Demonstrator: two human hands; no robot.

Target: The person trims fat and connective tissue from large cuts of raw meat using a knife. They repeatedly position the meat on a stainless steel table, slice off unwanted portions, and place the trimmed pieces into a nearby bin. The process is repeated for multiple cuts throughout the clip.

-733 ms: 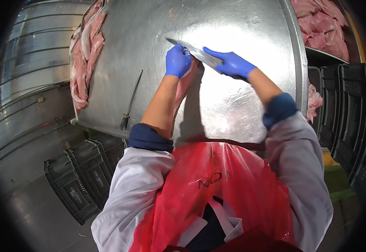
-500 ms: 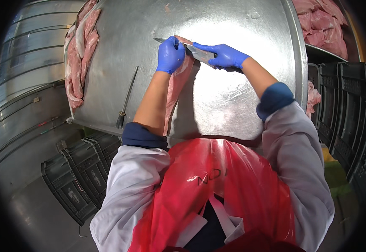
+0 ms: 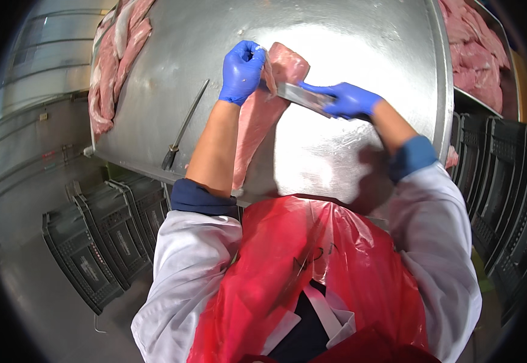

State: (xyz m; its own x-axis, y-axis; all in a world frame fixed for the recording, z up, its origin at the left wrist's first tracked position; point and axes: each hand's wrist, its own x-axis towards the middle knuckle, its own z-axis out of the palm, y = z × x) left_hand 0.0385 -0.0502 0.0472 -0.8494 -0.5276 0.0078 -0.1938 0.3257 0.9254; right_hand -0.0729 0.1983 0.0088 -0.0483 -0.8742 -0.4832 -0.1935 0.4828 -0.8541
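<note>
A long pink strip of meat [image 3: 257,118] lies lengthwise on the metal table in front of me, its thick end farthest away. Gloved in blue, my left hand [image 3: 241,71] pinches a thin pale flap of trimming [image 3: 269,72] and pulls it up along the meat's left side. My right hand [image 3: 353,100], also in a blue glove, is closed round the handle of a knife [image 3: 302,97]. The blade points left, and its tip end is at the flap, over the meat. The handle is mostly covered by my fingers.
A sharpening steel [image 3: 186,127] lies left of my forearm on the metal table [image 3: 178,36]. Several meat strips [image 3: 118,60] are heaped at the table's left edge. More meat [image 3: 472,54] fills a tray at far right. Dark plastic crates [image 3: 106,242] stand lower left, and others [image 3: 496,181] at right.
The knife has moved right and slightly nearer, its blade now clear of my left hand. The flap now stands away from the meat, and the thick end shows uncovered.
</note>
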